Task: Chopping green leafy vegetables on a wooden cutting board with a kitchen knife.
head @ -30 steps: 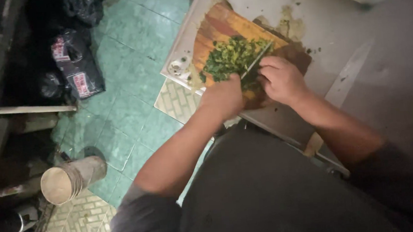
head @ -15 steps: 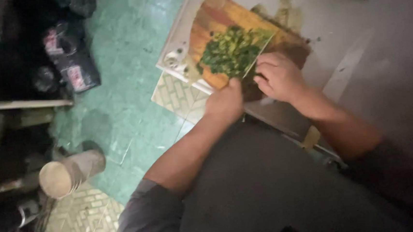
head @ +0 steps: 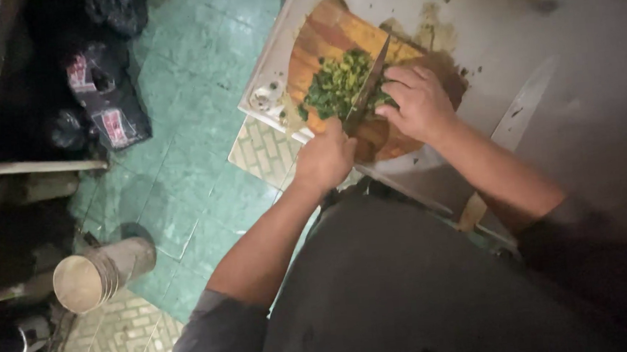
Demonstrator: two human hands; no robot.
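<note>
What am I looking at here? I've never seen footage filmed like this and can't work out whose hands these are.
The camera sits on a person's head and looks down, so both arms are their own. The left hand grips a knife by the handle. The right hand rests on a pile of chopped greens. The greens lie on a round wooden cutting board atop a metal table. Below left are the green tiled floor, a metal pot and dark bags.
</note>
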